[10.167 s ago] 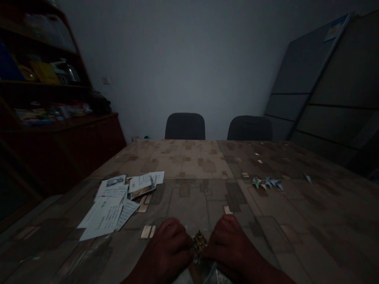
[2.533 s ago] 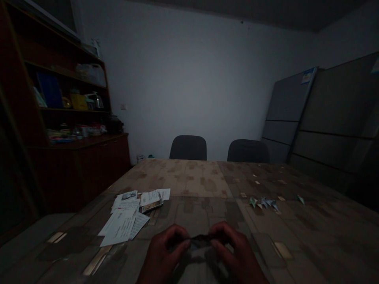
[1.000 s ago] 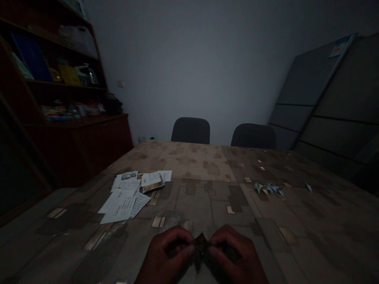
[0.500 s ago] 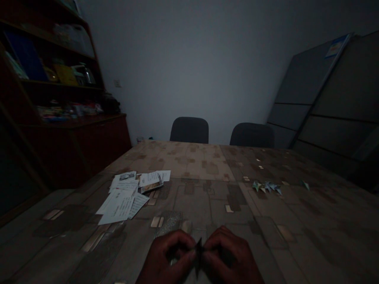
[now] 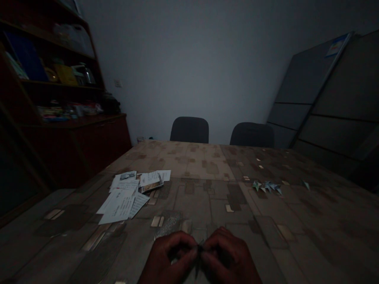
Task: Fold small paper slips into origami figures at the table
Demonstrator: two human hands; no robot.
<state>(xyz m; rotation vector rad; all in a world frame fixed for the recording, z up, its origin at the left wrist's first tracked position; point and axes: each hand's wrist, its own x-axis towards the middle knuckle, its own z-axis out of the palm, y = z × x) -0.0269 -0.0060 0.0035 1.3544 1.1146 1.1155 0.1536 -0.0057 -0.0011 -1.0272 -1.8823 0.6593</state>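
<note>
Low in the head view, my left hand (image 5: 173,256) and my right hand (image 5: 227,254) meet over the near side of the table. Both pinch a small dark piece of folded paper (image 5: 197,269) between thumbs and forefingers. Only a thin pointed end of it shows below the fingertips; the rest is hidden, and dim light blurs its details. Off to the right lie several small folded paper pieces (image 5: 268,187) in a cluster, with one more folded piece (image 5: 306,184) apart from them.
Loose printed sheets (image 5: 118,205) are piled at the left of the patterned tablecloth (image 5: 189,205). Two dark chairs, a left one (image 5: 189,129) and a right one (image 5: 252,134), stand behind the far edge. A loaded shelf cabinet (image 5: 100,138) is at the left.
The folded paper between my fingertips has tilted or been pressed down, so its upper point shows less. My hands have drawn very slightly closer together.
</note>
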